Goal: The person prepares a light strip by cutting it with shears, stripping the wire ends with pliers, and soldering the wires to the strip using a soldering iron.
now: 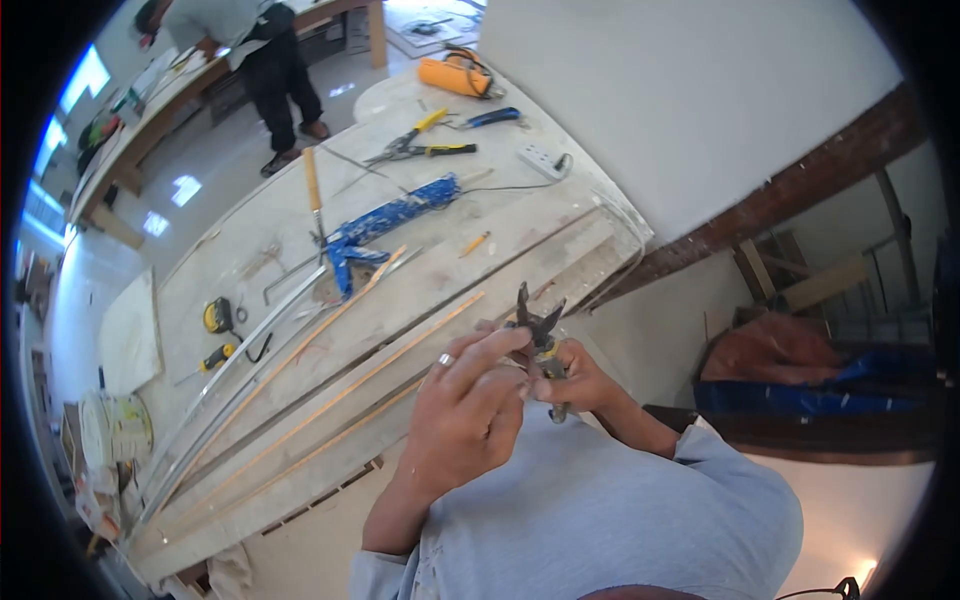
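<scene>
My right hand (585, 378) is closed around the handles of a pair of pliers (545, 345), held up in front of my chest. The dark jaws of the pliers point away from me and stand apart. My left hand (470, 405), with a ring on one finger, is curled in against the pliers. Its fingertips meet near the pivot and jaws. Whatever those fingers pinch is too small or too hidden to make out. Below and beyond both hands lies the worktable (330, 440), with long thin strips (370, 355) along it.
On the table lie a blue caulking gun (395, 215), yellow-handled snips (405, 150), a blue utility knife (490, 117), an orange tool (453, 77), a power strip (543, 162), a tape measure (216, 315) and a screwdriver (215, 358). Another person (270, 75) bends over a far bench.
</scene>
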The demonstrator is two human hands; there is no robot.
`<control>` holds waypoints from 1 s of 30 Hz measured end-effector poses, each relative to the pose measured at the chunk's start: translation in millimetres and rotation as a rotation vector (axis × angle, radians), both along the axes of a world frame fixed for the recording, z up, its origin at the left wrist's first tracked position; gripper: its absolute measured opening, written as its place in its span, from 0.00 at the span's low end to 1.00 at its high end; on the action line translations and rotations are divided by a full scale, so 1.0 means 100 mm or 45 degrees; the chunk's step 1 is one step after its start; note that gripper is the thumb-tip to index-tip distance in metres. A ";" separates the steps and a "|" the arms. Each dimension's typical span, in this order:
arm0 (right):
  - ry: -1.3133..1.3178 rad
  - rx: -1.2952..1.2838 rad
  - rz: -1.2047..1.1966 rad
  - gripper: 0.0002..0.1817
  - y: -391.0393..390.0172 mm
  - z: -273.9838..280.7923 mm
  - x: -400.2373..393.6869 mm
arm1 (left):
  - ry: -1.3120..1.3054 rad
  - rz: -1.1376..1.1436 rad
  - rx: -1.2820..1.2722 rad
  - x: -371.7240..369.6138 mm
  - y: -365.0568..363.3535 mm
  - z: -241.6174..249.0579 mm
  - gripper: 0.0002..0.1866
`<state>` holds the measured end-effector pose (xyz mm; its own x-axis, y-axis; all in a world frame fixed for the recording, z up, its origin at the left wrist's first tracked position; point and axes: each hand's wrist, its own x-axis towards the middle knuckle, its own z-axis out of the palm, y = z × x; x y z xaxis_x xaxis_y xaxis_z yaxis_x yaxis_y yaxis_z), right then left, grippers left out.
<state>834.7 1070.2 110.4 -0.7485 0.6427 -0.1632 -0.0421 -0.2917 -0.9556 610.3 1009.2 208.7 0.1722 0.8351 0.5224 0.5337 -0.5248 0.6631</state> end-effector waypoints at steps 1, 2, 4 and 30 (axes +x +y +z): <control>0.015 0.000 0.039 0.19 0.00 -0.02 -0.09 | -0.170 0.157 -0.013 -0.04 -0.06 -0.06 0.11; 0.266 -0.152 -0.035 0.20 -0.02 0.00 -0.22 | -0.338 0.312 -0.023 -0.10 -0.10 -0.11 0.09; 0.518 -0.332 -0.071 0.21 -0.05 0.03 -0.40 | -0.321 0.475 -0.134 -0.23 -0.16 -0.23 0.07; -0.101 0.907 0.055 0.22 -0.12 0.25 -1.12 | -0.135 0.920 -0.153 -0.45 -0.35 -0.25 0.06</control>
